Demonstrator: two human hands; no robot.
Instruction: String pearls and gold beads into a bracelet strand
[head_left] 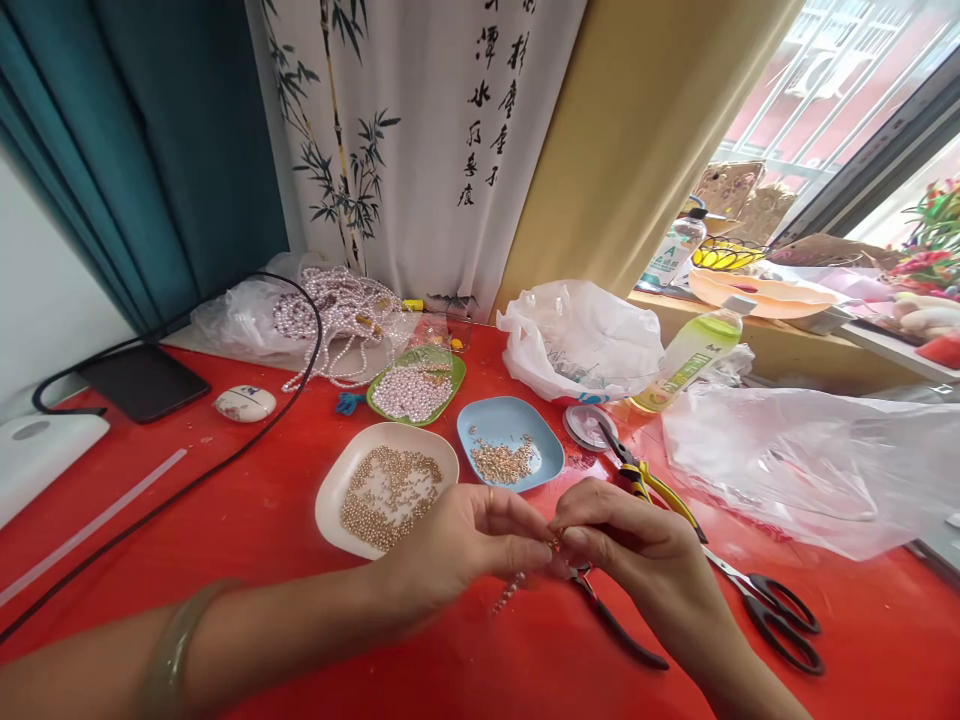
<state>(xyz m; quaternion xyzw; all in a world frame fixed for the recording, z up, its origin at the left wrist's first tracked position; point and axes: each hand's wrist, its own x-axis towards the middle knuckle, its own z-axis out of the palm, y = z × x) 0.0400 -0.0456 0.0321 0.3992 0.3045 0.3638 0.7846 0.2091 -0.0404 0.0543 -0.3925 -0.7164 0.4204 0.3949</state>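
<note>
Fingertips of my left hand (480, 545) and my right hand (637, 545) meet above the red table, both closed in a pinch. Between them is a small beaded strand (508, 594) with gold and pale pink beads, its end hanging below my left fingers. Its finer details are blurred and partly covered by the fingers. Under my right hand lie black-handled pliers (619, 632), their jaws mostly hidden. Just beyond the hands are a blue dish (551, 455) of gold pieces and a cream dish (330, 500) of gold beads.
A green dish (455, 385) holds pink beads, with bead strings (337, 310) behind it. Yellow-black pliers (652, 485) and scissors (780, 610) lie at right, near plastic bags (810, 465) and a drink bottle (694, 355). A black cable (247, 455), phone (146, 383) and mouse (245, 403) are left.
</note>
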